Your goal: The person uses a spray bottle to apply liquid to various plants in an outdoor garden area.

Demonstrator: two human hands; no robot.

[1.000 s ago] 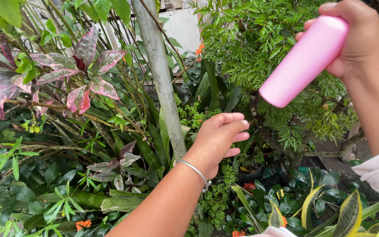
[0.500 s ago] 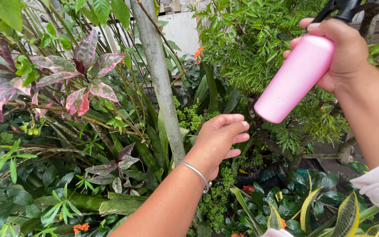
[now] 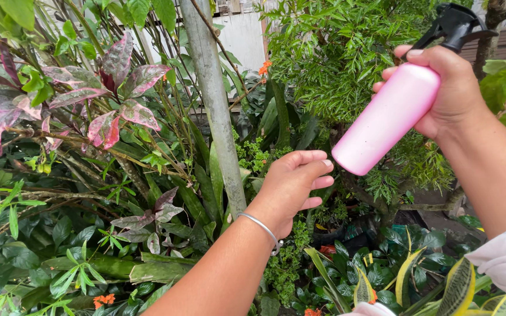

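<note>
Pink-leaved shrub [image 3: 106, 93] seen far left, untouched. Grey pole [image 3: 215, 111] upright beside it. Left hand [image 3: 291, 187] held loosely open, nothing gripped, stretched toward foliage just right of pole. Pink bottle [image 3: 385, 120] clasped in closed right hand [image 3: 449, 88], raised, tilted, black nozzle [image 3: 455, 26] aimed at fern bush [image 3: 335, 52]. No mist or wet leaves seen; spraying judged barely begun, most plants left.

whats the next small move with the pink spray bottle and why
Probably squeeze the trigger. The right hand holds the pink spray bottle tilted, its black nozzle up against the feathery green bush, and the left hand reaches open toward the plants below it, apart from the bottle.
</note>
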